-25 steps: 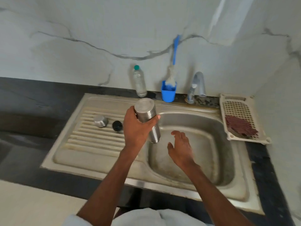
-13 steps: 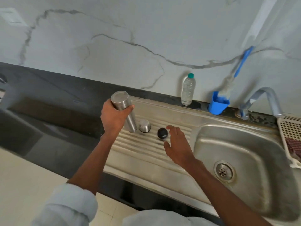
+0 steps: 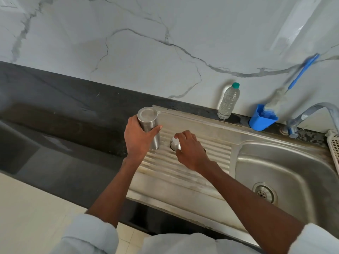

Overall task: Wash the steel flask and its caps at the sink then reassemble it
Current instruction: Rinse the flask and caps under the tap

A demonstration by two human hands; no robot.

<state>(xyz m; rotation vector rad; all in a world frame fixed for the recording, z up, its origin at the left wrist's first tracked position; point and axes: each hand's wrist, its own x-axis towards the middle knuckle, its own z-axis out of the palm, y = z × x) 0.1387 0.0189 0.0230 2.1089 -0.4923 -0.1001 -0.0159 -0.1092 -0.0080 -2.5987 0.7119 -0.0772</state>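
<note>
The steel flask (image 3: pixel 147 118) stands bottom-up on the ribbed drainboard (image 3: pixel 183 180) of the sink. My left hand (image 3: pixel 139 138) grips its body from the left. Just to its right sits the steel cap (image 3: pixel 174 144), and my right hand (image 3: pixel 190 153) reaches down over it, fingertips and thumb pinching its sides. The small black cap is almost wholly hidden under my right hand; only a dark sliver (image 3: pixel 204 149) shows by the knuckles.
The sink basin (image 3: pixel 275 162) with its drain (image 3: pixel 264 192) lies to the right, below the tap (image 3: pixel 311 110). A plastic water bottle (image 3: pixel 228 101) and a blue holder (image 3: pixel 261 120) with a brush (image 3: pixel 302 70) stand at the wall. A white basket (image 3: pixel 334 143) sits far right. Dark counter spreads left.
My left hand carried the flask from over the basin to the drainboard and set it down inverted. My right hand moved left past the black cap and closed on the steel cap.
</note>
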